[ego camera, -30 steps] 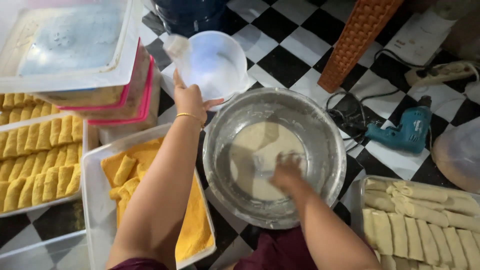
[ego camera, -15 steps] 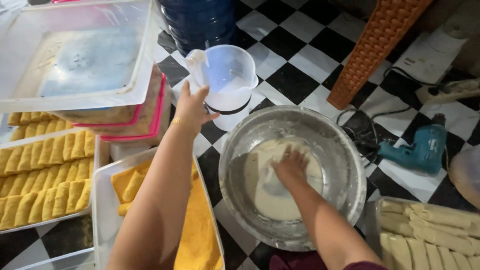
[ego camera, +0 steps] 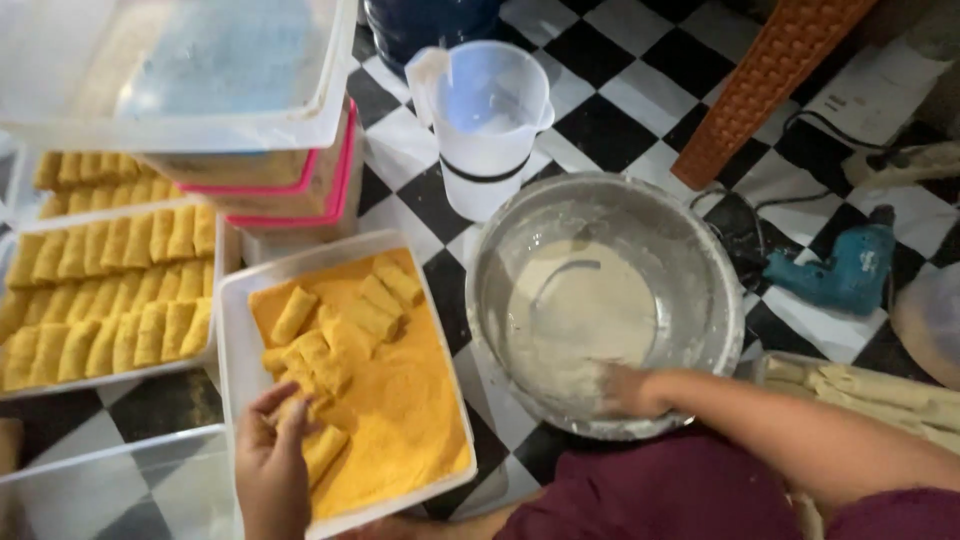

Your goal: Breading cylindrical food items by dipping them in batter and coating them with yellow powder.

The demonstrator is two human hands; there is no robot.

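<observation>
My left hand rests at the near edge of a white tray filled with orange breadcrumbs, fingertips touching a crumbed roll. Several more crumbed rolls lie in the tray. My right hand is down in a metal bowl, its fingers in the pale batter at the near side. Whether the right hand holds anything in the batter is hidden. A clear plastic jug stands on the floor behind the bowl, touched by neither hand.
A tray of finished crumbed rolls lies at the left, with stacked lidded containers behind it. Uncoated pale rolls sit in a tray at the right. A blue power drill, cables and an orange board lie on the chequered floor.
My left hand has let go of the jug and come back down to the breadcrumb tray. My right hand has shifted toward the near side of the bowl.
</observation>
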